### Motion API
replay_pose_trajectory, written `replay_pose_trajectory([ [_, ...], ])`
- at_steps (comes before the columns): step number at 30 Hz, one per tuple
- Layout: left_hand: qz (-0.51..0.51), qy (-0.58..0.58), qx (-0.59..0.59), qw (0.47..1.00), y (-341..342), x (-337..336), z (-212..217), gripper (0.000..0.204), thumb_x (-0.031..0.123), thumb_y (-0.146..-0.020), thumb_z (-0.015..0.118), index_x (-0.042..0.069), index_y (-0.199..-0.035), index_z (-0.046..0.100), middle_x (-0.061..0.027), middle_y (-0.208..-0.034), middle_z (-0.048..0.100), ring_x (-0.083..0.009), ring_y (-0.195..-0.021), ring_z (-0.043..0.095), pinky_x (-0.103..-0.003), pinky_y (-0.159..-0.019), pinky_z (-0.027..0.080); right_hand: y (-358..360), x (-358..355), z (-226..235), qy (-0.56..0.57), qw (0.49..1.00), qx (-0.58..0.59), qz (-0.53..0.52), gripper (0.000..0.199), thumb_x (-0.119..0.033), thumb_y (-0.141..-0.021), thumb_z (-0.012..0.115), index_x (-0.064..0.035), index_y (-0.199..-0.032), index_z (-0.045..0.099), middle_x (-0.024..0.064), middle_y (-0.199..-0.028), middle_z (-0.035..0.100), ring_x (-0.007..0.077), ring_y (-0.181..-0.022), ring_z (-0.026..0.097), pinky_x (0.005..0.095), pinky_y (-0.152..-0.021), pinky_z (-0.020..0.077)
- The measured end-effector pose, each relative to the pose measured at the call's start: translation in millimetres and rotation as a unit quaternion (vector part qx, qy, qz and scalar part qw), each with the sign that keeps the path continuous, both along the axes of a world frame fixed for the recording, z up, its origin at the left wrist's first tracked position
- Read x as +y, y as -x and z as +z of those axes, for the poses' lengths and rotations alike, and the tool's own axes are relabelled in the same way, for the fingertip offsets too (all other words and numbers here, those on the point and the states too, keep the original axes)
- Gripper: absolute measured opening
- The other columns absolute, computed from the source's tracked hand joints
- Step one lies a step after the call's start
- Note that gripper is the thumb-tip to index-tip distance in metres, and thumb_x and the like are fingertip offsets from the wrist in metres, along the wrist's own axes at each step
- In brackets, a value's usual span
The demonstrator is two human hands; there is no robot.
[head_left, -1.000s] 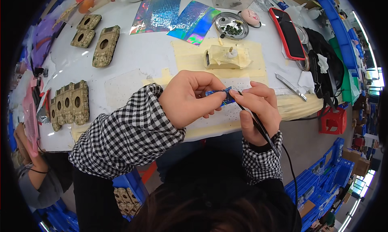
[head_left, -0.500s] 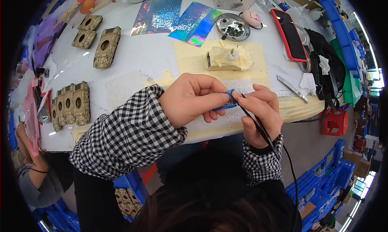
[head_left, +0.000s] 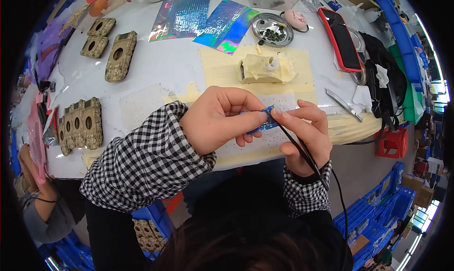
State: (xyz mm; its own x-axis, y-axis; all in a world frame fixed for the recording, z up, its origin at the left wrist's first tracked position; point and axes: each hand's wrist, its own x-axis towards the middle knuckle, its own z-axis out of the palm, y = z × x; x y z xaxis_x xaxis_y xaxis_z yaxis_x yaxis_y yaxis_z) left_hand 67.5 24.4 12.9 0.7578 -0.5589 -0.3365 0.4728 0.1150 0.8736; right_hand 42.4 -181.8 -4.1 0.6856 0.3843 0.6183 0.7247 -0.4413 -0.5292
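Note:
In the middle, at the near edge of the table, my left hand (head_left: 220,117) pinches a small shiny blue piece (head_left: 267,123) between thumb and fingers. My right hand (head_left: 305,134) has its thumb and index fingertip at the right end of that piece, the other fingers curled loosely. Thin black strands (head_left: 302,150) run from the right fingertips across the palm to the wrist; whether they are cords or a tool, I cannot tell. Just beyond my hands stands a block wrapped in yellowish tape (head_left: 267,68), with a small peg and white wad on top.
Camouflage-patterned tank hull parts (head_left: 120,56) lie on the left. Shimmering foil sheets (head_left: 227,25), a round metal dish (head_left: 273,30) of small dark bits and a red-cased phone (head_left: 339,39) are farther back. Metal tweezers (head_left: 344,104) lie at right. Another person's arm (head_left: 38,172) shows far left.
The right thumb and index fingertip have shifted slightly along the blue piece, and more of its blue surface shows. The whole view has moved a little; the table things stay put.

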Motion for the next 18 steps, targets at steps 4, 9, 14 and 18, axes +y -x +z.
replay_pose_trajectory([
  [4,0.003,0.007,0.0,1.0,-0.6,0.2,0.1,0.015,0.015,-0.089,0.059,0.0,-0.089,0.06,-0.0033,-0.072,0.062,-0.0062,-0.059,0.058,-0.018,-0.051,0.046,-1.4,-2.5,0.9,0.04,0.999,-0.037,0.001,0.043,-0.037,-0.074,0.067,-0.0098,-0.107,0.067,0.0043,-0.099,0.066,0.0211,-0.087,0.057,0.0422,-0.087,0.0457],
  [9,-0.001,0.004,0.001,1.0,-0.8,0.1,1.9,0.017,0.017,-0.089,0.059,0.0,-0.089,0.06,-0.0033,-0.072,0.062,-0.0059,-0.059,0.058,-0.018,-0.052,0.046,-1.1,-2.4,-4.0,0.022,0.998,-0.05,0.004,0.041,-0.037,-0.073,0.067,-0.0119,-0.105,0.068,0.0026,-0.101,0.063,0.0208,-0.087,0.057,0.0415,-0.086,0.0464],
  [14,0.002,0.005,0.002,1.0,0.2,-0.4,1.5,0.017,0.018,-0.089,0.059,0.0,-0.09,0.06,-0.0031,-0.073,0.062,-0.0058,-0.06,0.058,-0.018,-0.053,0.046,-1.5,-2.2,-3.0,0.049,0.997,-0.064,0.018,0.038,-0.037,-0.076,0.065,-0.0126,-0.104,0.069,0.0021,-0.102,0.063,0.0192,-0.086,0.057,0.0413,-0.086,0.0463],
  [18,0.001,-0.007,-0.002,1.0,0.3,-0.2,3.0,0.018,0.018,-0.089,0.059,0.0,-0.091,0.06,-0.0026,-0.073,0.062,-0.0055,-0.061,0.058,-0.018,-0.054,0.046,-1.4,-3.0,-2.9,0.046,0.997,-0.061,0.02,0.037,-0.035,-0.077,0.064,-0.012,-0.105,0.068,0.0023,-0.102,0.063,0.0186,-0.086,0.057,0.0413,-0.087,0.0457],
])
